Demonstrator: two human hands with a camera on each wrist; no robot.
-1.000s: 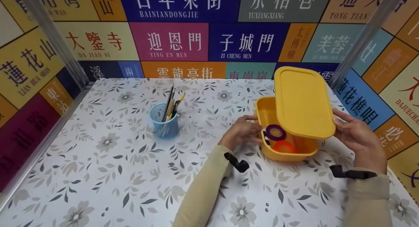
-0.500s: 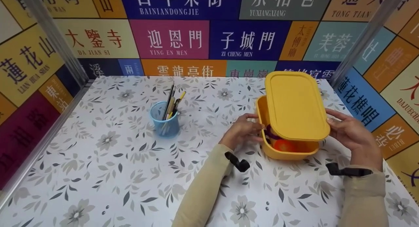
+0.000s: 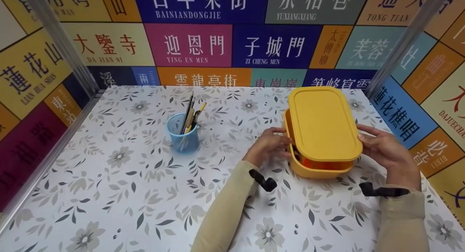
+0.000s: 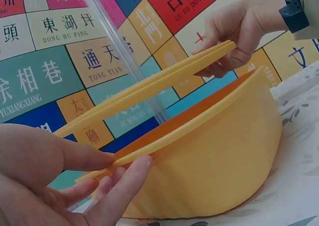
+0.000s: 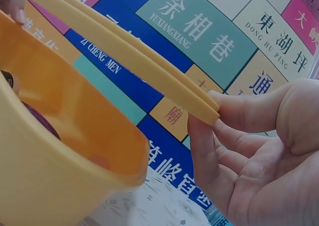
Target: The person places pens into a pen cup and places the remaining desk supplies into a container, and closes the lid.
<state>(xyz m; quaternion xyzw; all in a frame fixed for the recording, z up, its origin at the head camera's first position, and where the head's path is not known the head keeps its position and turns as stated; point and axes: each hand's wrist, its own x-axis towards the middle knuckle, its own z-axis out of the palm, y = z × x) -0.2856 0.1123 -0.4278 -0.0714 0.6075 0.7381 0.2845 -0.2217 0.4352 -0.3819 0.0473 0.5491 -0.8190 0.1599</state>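
A yellow rectangular box (image 3: 316, 173) stands on the table at the right, with its matching yellow lid (image 3: 325, 123) held over it. My left hand (image 3: 269, 145) pinches the box's left rim; the left wrist view shows the thumb (image 4: 82, 153) at the rim. Thumb and fingers of my right hand (image 3: 387, 150) pinch the lid's right edge. Seen from both wrists, the lid slopes, higher on the right-hand side, with a gap above the box there. Inside, a red-orange thing (image 3: 323, 165) and a purple ring (image 5: 42, 118) are mostly hidden.
A light blue cup (image 3: 183, 139) with pens and brushes stands left of the box. A floral cloth (image 3: 145, 208) covers the table. Walls printed with sign panels (image 3: 196, 45) close off the back and sides, with clear posts (image 3: 403, 41) at the corners.
The right hand has brought the lid left and down over the box, covering more of its opening. The left hand has stayed at the rim; the box and cup have not moved.
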